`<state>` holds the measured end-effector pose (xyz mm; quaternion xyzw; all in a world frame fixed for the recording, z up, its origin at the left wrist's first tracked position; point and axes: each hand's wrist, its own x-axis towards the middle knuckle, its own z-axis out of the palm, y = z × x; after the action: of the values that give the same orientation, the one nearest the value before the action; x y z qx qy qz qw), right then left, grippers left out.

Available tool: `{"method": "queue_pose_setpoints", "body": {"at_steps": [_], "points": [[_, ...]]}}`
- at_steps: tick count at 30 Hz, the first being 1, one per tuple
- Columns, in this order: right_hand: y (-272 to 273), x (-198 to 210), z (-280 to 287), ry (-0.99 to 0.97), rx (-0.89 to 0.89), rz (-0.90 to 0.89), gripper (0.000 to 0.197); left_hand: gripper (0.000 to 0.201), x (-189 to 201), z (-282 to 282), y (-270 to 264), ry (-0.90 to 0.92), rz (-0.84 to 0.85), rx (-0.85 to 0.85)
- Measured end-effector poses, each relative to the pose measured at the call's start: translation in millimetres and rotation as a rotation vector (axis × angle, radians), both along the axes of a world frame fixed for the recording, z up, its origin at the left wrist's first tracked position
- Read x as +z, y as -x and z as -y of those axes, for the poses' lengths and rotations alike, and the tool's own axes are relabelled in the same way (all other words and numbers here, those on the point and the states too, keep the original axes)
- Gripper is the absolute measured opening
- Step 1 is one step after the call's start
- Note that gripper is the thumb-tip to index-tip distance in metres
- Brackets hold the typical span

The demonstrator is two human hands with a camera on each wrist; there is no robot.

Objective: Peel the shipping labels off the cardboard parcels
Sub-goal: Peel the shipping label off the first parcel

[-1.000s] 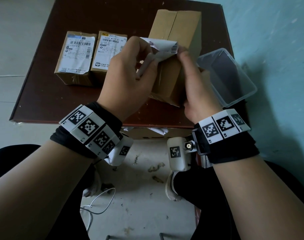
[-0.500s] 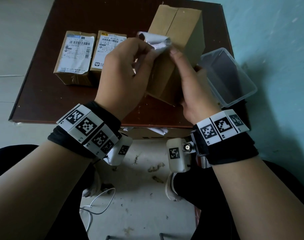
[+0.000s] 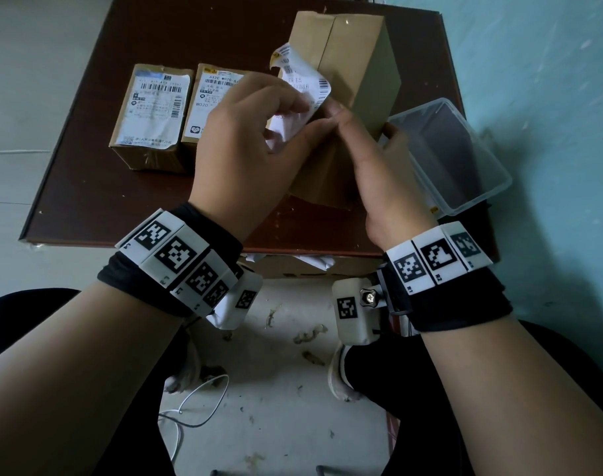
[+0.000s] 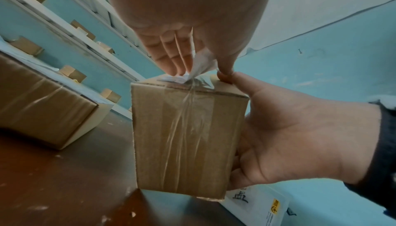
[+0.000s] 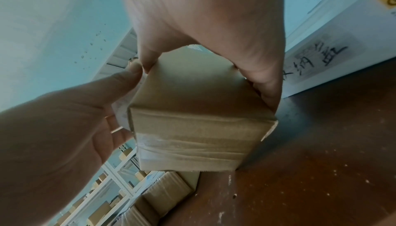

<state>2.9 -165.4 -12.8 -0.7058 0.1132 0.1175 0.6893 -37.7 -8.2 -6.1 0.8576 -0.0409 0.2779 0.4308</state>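
Brown cardboard made up the tall parcel (image 3: 344, 108) that stood tilted on the dark reddish-brown table (image 3: 97, 187), raised on one lower edge, with clear tape running down its near face in the left wrist view. The right hand (image 3: 382, 176) gripped this parcel from the side, thumb against the near face and fingers wrapped behind it. The left hand (image 3: 248, 146) pinched the white printed shipping label (image 3: 300, 94) between thumb and curled fingers; the label was crumpled and lifted away from the parcel's left face, its upper part curling free, while in the left wrist view its lower end seemed to cling to the cardboard near the tape.

Left of the held parcel lay two smaller brown cardboard parcels (image 3: 149, 111) side by side and touching, each with a white barcode label stuck flat on its top. A clear plastic rectangular container (image 3: 458, 156) sat just right of the held parcel, overhanging the table's right edge. Scraps of white paper (image 3: 313, 262) showed below the table's near edge.
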Motion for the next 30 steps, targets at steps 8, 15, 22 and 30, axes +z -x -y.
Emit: {"method": "queue_pose_setpoints", "body": {"at_steps": [8, 15, 22, 30], "points": [[0, 3, 2, 0.006, 0.033, -0.001, 0.122, 0.027, -4, -5, -4, 0.074, -0.023, 0.093], [-1, 3, 5, -0.032, -0.012, -0.033, 0.112, 0.029, 6, 1, 1, 0.441, -0.108, -0.004], [-12, 2, 9, -0.004, -0.080, -0.083, 0.101, 0.035, 5, -5, 3, 0.110, -0.190, -0.160], [-3, 10, 5, 0.084, 0.094, -0.048, 0.098, 0.024, 1, 1, 0, 0.149, -0.120, -0.089]]}}
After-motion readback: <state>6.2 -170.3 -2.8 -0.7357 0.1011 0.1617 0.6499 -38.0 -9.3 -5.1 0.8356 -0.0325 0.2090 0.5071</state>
